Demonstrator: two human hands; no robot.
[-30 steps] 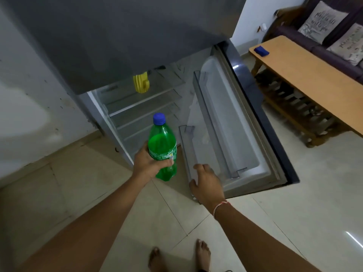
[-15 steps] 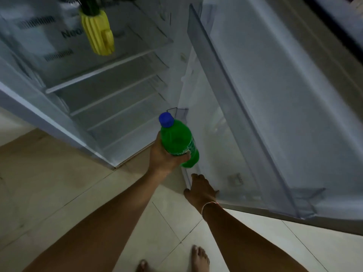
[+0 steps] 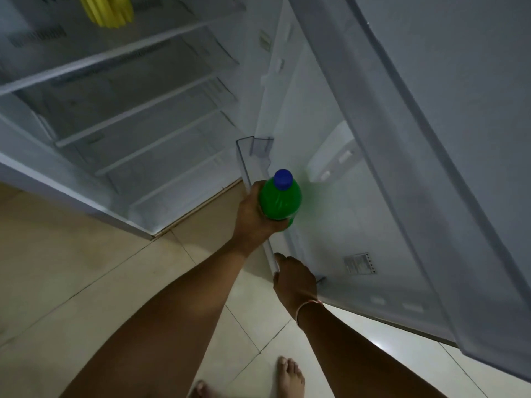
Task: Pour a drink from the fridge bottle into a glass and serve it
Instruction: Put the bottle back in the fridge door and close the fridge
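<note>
We look down past our own arms at an open fridge. At the centre of the frame our left hand (image 3: 255, 214) is wrapped around the lower body of the green bottle (image 3: 280, 201), fingers closed tight on it, with its blue cap (image 3: 283, 179) pointing up toward us; the bottle is upright and sits over the clear door bin (image 3: 247, 156) at the bottom of the fridge door (image 3: 373, 139), which fills the right side of the frame. We cannot tell whether the bottle's base rests in the bin or hangs just above it. Lower, right of centre, our right hand (image 3: 296, 280) lies on the near corner of that bin's rim, fingers curled over the edge and gripping it; a thin thread band (image 3: 309, 304) circles the wrist. In the upper left, bare glass shelves (image 3: 138, 90) step down inside the fridge, and a yellow ridged object (image 3: 107, 10) sits at the top edge. Our bare feet (image 3: 290, 377) show on the pale tiled floor (image 3: 71, 282) at the bottom.
</note>
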